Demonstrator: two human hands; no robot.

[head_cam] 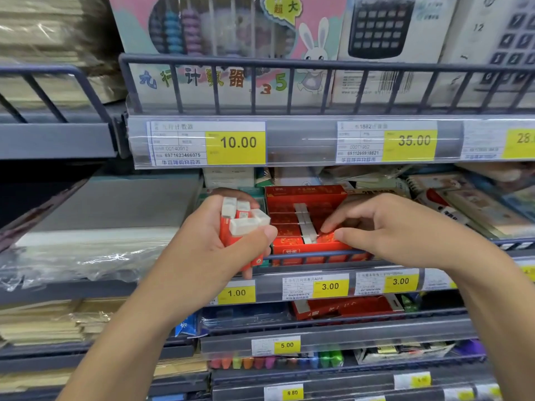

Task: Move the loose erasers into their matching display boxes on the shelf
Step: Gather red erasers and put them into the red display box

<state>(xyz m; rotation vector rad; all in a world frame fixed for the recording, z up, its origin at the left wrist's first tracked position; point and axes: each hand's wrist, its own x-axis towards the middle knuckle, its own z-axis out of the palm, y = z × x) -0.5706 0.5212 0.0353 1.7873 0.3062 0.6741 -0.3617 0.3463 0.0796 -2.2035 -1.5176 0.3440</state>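
Observation:
My left hand (208,241) grips a bundle of several erasers (240,221), white blocks in red sleeves, held upright just left of the display box. The red display box (304,195) sits on the middle shelf behind a dark wire rail and holds rows of the same red-sleeved erasers. My right hand (385,227) reaches into the box from the right. Its thumb and fingertips pinch one red-sleeved eraser (328,237) at the box's front right, level with the top row.
A wire rail (318,254) runs along the shelf front, with yellow price tags (330,286) beneath. Notebooks (463,206) crowd the right of the shelf and plastic-wrapped paper (86,256) the left. The upper shelf edge (301,140) overhangs closely. Another red box (347,308) lies one shelf down.

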